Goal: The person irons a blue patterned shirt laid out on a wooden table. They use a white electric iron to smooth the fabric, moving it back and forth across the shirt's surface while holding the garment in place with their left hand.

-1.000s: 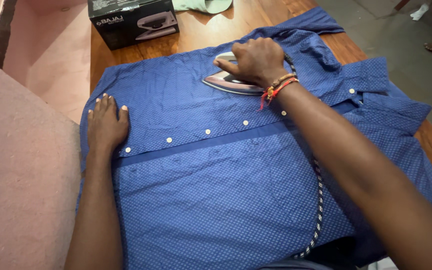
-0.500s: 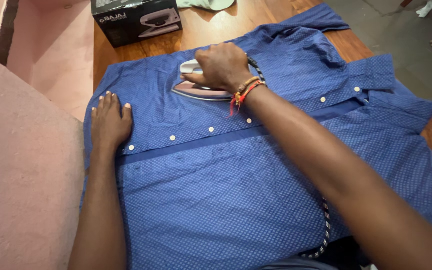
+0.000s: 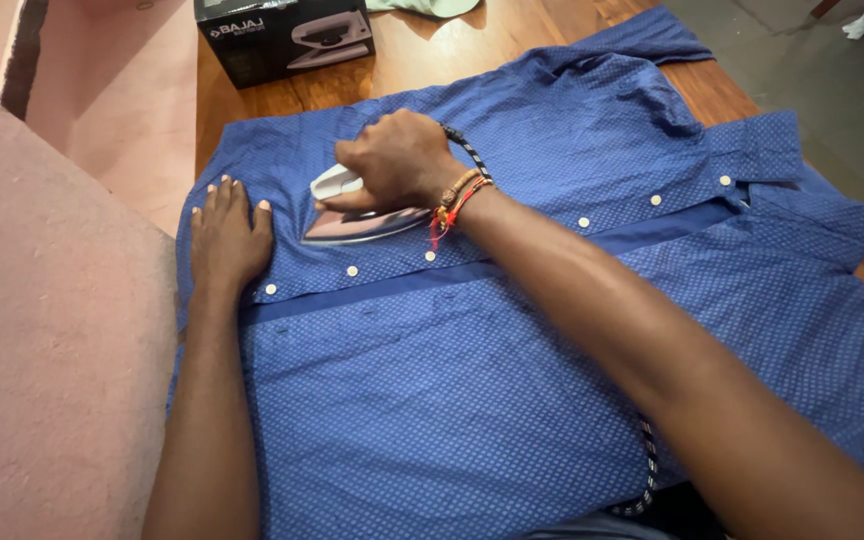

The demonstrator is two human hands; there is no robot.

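- An electric iron (image 3: 352,215), with a shiny metal soleplate and a pale body, sits flat on a blue shirt (image 3: 512,380), on the panel just above the button placket and near the shirt's left end.
- The shirt is thin cotton-like cloth with a fine pattern of pale dots; it lies spread and buttoned on a wooden table (image 3: 432,55), collar to the right, and a row of small white buttons (image 3: 584,222) runs along a plain darker blue strip.
- The right hand (image 3: 397,160) is closed around the iron's handle, fingers curled over it; the wrist wears threads and beads in red and orange.
- The left hand (image 3: 229,235) lies flat and spread on the cloth, palm down, fingertips just beside the iron's pointed nose but apart from it.
- A braided black-and-white cord (image 3: 648,462) shows behind the right wrist and again under the forearm near the shirt's lower edge.
- A black cardboard box (image 3: 282,40), closed, with a picture of an iron on its side, stands at the table's far edge, well apart from the hands; what it holds cannot be seen.
- A pale green cloth (image 3: 422,6) lies beside the box.
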